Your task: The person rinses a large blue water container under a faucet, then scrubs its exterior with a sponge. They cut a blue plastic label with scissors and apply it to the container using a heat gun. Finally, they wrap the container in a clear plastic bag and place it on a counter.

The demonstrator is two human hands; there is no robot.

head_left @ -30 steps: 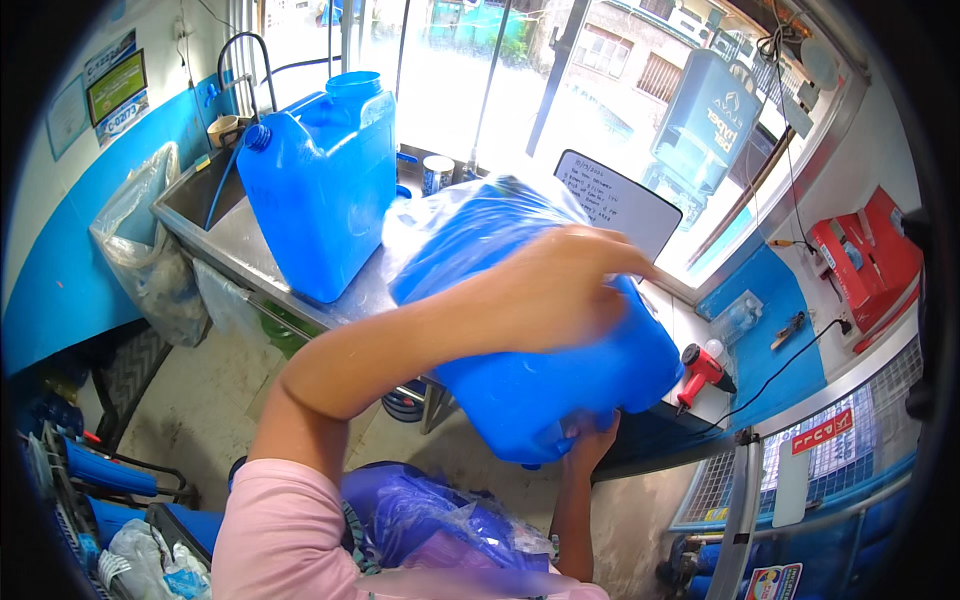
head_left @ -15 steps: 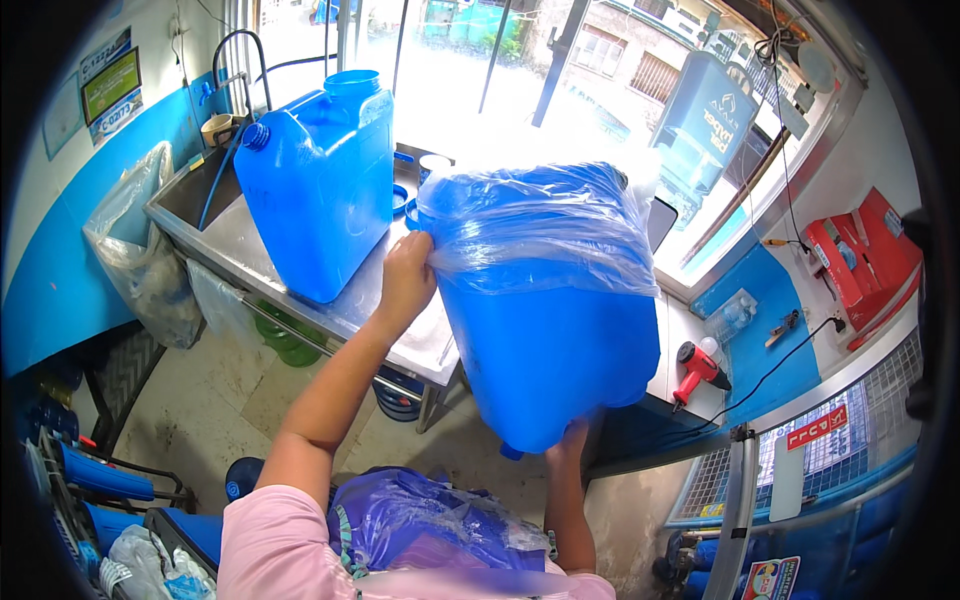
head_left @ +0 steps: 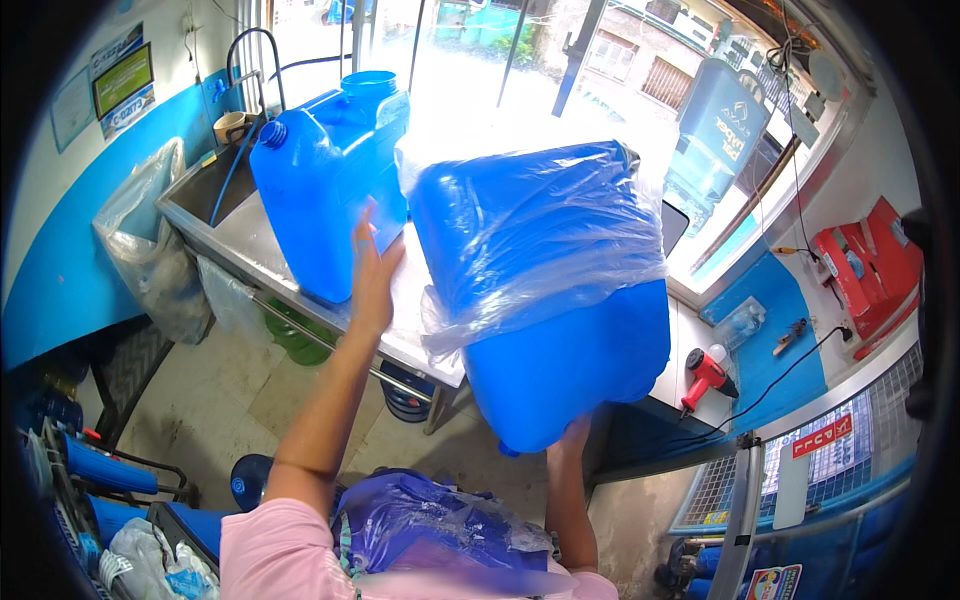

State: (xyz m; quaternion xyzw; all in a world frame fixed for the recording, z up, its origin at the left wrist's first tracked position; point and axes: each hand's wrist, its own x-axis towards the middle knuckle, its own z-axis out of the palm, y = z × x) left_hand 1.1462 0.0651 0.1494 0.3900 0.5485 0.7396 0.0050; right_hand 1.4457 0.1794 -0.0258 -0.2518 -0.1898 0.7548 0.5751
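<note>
A large blue plastic jerrycan hangs in the air in front of me, its upper half covered by a clear plastic bag. My right hand grips it from underneath at its lowest corner. My left hand is raised just left of the wrapped can, fingers apart and holding nothing, close to the bag's edge. Behind that hand a second blue jerrycan with a wide neck stands upright on the steel table.
A clear bag hangs at the table's left end. A red heat gun lies on the white counter at right, its cable running off. A blue plastic-wrapped bundle sits at my waist. Blue cylinders lie at lower left.
My left hand has come off the wrapped can and now hovers open beside it. The can has swung from tilted to more upright, with the plastic bag drawn further down over it.
</note>
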